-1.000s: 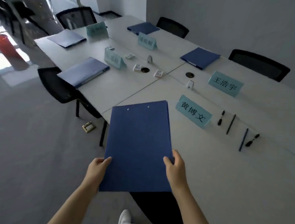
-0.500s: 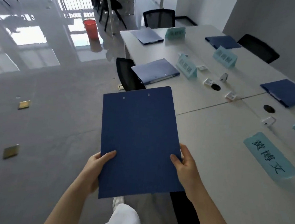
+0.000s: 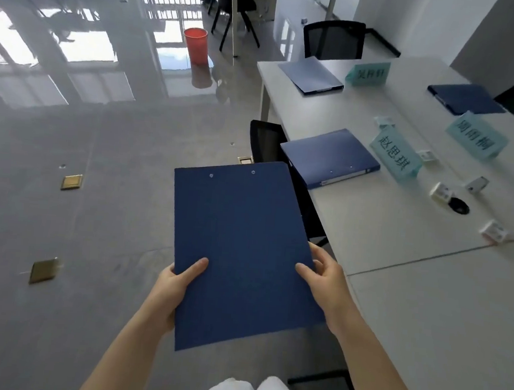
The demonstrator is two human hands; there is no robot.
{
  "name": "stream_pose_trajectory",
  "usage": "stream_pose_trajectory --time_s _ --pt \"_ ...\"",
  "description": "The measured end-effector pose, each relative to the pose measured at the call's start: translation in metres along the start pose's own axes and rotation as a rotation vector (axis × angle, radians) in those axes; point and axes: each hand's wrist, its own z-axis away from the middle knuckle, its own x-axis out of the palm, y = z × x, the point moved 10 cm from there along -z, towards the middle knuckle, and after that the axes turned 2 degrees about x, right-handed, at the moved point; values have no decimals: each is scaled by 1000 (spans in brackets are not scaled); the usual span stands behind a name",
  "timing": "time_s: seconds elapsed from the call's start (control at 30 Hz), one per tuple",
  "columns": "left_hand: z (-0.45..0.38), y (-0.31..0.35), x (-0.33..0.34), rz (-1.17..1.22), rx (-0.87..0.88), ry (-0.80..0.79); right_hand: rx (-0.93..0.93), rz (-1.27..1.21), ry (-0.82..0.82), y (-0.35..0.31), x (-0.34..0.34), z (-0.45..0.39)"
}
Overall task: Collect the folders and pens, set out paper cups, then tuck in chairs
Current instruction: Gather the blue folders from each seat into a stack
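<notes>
Now a flat dark blue folder (image 3: 241, 255) lies between both hands; left hand (image 3: 172, 283) and right hand (image 3: 324, 277) pinch its near side edges, thumbs on top.

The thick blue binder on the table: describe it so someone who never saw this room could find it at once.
Start at the long white table on the right and find its near left edge, by the tucked-in black chair. The thick blue binder lies flat there beside a teal name card. Unlike the other folders, it has a thick white-labelled spine.

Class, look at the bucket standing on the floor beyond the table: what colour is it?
The bucket is red-orange, seen clearest in the head view, on the shiny floor.
</notes>
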Motion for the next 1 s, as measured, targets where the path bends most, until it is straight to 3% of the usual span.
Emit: stream_pose_trajectory --time_s 0.27,0.37,0.53,0.8,1.0 --pt "-93 55 22 26 -29 28 120 -15 23 -10 -6 -126" --pt "-133 84 34 31 -23 75 228 -251 95 2 -25 -192" --pt "-201 138 55 75 -13 177 582 -703 198 27 -47 -288" --pt "-269 180 76 114 -13 252 888 -966 390 57 -59 -365" --pt "-297 200 68 83 -42 252 923 -1089 486 62 -49 -385"
